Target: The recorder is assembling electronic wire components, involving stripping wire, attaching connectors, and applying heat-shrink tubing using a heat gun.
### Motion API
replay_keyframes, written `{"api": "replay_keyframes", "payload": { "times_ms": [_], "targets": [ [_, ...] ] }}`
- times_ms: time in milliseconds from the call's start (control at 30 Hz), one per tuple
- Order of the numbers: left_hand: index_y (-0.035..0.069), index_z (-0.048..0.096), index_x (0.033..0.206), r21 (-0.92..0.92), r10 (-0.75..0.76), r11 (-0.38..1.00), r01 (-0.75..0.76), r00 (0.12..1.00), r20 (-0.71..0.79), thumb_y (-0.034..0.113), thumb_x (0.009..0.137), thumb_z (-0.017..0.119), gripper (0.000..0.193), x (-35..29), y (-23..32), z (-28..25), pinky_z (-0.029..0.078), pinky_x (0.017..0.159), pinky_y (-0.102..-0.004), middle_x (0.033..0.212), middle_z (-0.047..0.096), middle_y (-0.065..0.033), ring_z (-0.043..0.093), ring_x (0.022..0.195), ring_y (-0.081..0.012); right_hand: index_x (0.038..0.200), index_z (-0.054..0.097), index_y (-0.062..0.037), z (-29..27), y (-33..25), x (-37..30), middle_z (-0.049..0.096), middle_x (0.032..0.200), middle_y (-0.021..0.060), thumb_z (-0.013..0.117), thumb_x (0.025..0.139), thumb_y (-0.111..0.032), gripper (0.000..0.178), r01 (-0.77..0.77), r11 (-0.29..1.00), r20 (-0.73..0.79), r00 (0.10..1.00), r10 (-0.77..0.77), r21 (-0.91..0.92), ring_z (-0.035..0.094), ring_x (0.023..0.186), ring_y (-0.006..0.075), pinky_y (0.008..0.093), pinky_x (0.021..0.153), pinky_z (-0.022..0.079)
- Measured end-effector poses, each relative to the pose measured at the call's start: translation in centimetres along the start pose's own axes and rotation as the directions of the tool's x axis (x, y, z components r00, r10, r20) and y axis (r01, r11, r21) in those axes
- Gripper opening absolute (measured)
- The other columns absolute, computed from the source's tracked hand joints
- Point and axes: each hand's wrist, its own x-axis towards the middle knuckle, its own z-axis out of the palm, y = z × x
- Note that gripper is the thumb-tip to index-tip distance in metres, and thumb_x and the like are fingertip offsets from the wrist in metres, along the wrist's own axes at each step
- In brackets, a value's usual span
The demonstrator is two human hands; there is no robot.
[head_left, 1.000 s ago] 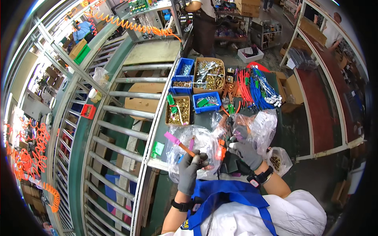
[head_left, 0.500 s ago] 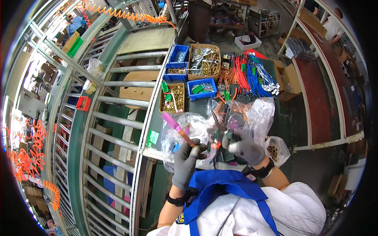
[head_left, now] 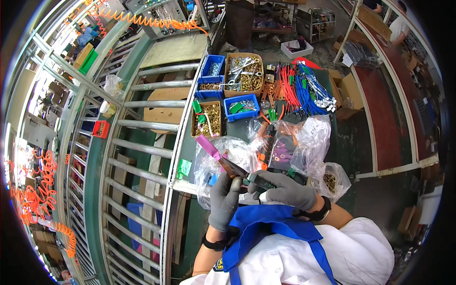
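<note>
My left hand [head_left: 223, 202], in a grey glove, pinches a flat copper strip with a pink-purple sleeve [head_left: 209, 147] on its upper part. The strip slants up and to the left. In my gloved right hand [head_left: 290, 192] are dark green-handled pliers [head_left: 264, 182], with long dark jaws pointing left. Those jaws meet the strip just above my left fingertips; whether they grip it or only overlap it, I cannot tell. Beyond my hands lies an orange and black hand tool [head_left: 264, 154]. Clear plastic bags [head_left: 311, 142] spread around it, one with purple-sleeved copper pieces inside.
Boxes of brass and silver hardware [head_left: 207, 118] and blue bins [head_left: 241, 107] stand at the back of the bench. Red and blue wires [head_left: 304, 92] lie at its back right. A roller conveyor [head_left: 142, 126] runs along the left, and a bag of brass parts [head_left: 329, 182] sits at right.
My right hand has moved left and turned the pliers from pointing up to pointing left, onto the strip. My left hand stays nearly in place. The orange and black tool is now less covered.
</note>
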Motion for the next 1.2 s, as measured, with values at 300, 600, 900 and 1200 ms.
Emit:
{"api": "replay_keyframes", "payload": {
  "times_ms": [300,600,900,1200],
  "targets": [
    [-0.003,0.055,0.104,0.091,0.051,0.995,-0.049,0.998,-0.029,0.012,0.095,0.052,0.018,-0.1,0.2,0.1,0.051,0.071,-0.0259,0.090,0.063,-0.0079,0.061,0.079,-0.0116,0.119,0.054,-0.0001,-0.2,0.2,0.3,0.057,0.102,0.0041,0.053,0.080,-0.014,0.041,-0.008,0.997,0.004,1.000,0.008,-0.080,0.052,0.092,0.0096,0.0248,0.081,0.044],
    [-0.004,0.057,0.102,0.027,0.067,0.998,-0.063,0.980,-0.185,0.006,0.095,0.049,0.015,-0.4,-1.1,0.2,0.053,0.067,-0.0259,0.084,0.064,-0.0069,0.063,0.073,-0.0125,0.108,0.054,-0.0005,1.8,0.6,0.7,0.056,0.090,0.0079,0.052,0.080,-0.010,0.030,0.131,0.932,-0.080,0.983,-0.167,-0.337,0.055,0.084,0.0161,0.0327,0.076,0.047],
    [-0.005,0.059,0.112,0.036,-0.051,0.998,0.059,0.979,-0.199,0.005,0.093,0.051,0.023,-2.0,1.4,0.1,0.049,0.057,-0.0219,0.080,0.065,-0.0066,0.061,0.070,-0.0092,0.101,0.054,-0.0030,1.1,-0.9,0.5,0.055,0.078,0.0047,0.056,0.082,-0.013,0.022,-0.245,0.964,0.044,0.969,0.242,0.099,0.055,0.069,0.0120,0.0276,0.063,0.047],
    [-0.008,0.060,0.107,0.451,0.271,0.883,-0.128,0.925,-0.268,0.001,0.090,0.050,0.022,-1.7,1.8,0.9,0.049,0.064,-0.0240,0.074,0.065,-0.0077,0.061,0.067,-0.0095,0.104,0.056,-0.0011,1.6,-1.4,0.8,0.058,0.091,0.0053,0.056,0.082,-0.008,0.023,-0.130,0.991,0.018,0.991,0.129,0.031,0.059,0.085,0.0127,0.0270,0.077,0.047]
  ]
}}
